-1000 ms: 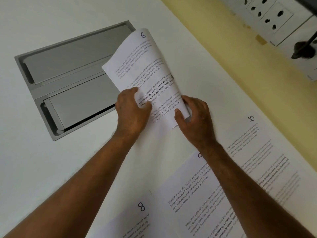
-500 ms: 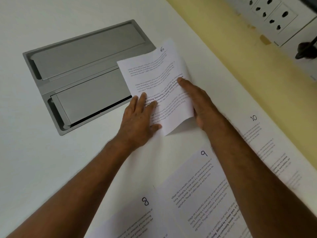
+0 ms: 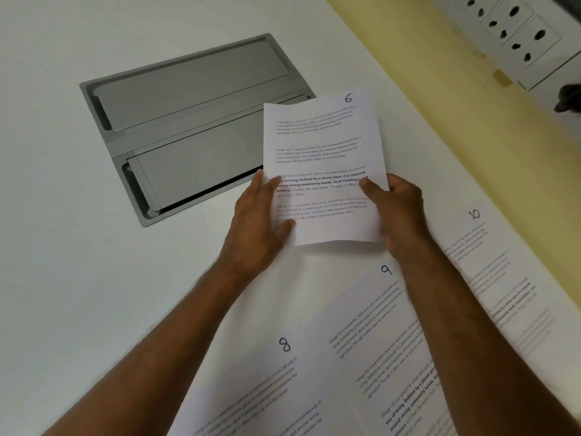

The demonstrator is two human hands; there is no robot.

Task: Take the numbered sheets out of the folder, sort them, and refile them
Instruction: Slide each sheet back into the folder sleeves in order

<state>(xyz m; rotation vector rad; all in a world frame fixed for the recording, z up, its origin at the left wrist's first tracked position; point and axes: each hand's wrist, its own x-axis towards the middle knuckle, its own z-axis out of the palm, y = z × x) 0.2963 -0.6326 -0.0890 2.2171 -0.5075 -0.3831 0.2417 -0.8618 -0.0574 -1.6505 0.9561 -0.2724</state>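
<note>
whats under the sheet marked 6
The sheet marked 6 covers the right end of the grey metal hatch and some white table. Anything else beneath is hidden.

Illumination is even, diffuse and moderately bright; no distinct source is visible. The white bench [image 3: 94,278] shows no glare and grades to pale grey left of the sheet marked 6 [image 3: 323,171]. A soft shadow lies on the bench directly below that sheet's lower edge. Text on the sheet is legible at its middle and smeared along its top lines. The wall sockets [image 3: 515,29], up and right of the sheet, are blurred. Straight edges bow slightly toward the frame borders, consistent with wide-angle distortion.
</note>
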